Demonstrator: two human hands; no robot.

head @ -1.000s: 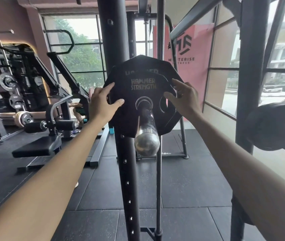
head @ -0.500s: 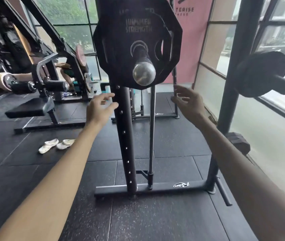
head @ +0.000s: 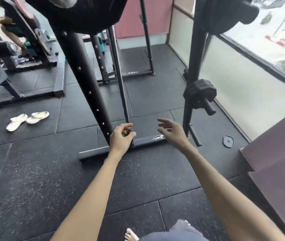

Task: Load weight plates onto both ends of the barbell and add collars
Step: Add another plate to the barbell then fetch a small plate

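- The left hand (head: 121,138) hangs low in front of the foot of the rack (head: 96,151), right by the bottom of a thin steel rod (head: 120,75). Its fingers are loosely curled, thumb near the forefinger, and I can make out nothing held in it.
- The right hand (head: 171,131) is beside it and apart from it, palm turned inward, fingers spread and relaxed, holding nothing.
- A big black weight plate (head: 86,16) sits on the barbell at the top edge of the view. The silver end of the bar (head: 63,1) just shows in front of the plate.
- The thick black post (head: 89,84) of the rack slants down from under that plate to the foot bar.
- To the right, a stack of smaller black plates (head: 201,91) sits on a peg low on a second post.
- Another dark plate (head: 232,12) hangs higher on that post, against the window.
- A small flat disc (head: 227,141) lies on the rubber floor (head: 33,171) near the glass wall.
- A pair of white slippers (head: 27,119) lies on the floor to the left.
- A bare foot (head: 130,236) shows at the bottom edge.
- No collar can be picked out anywhere.
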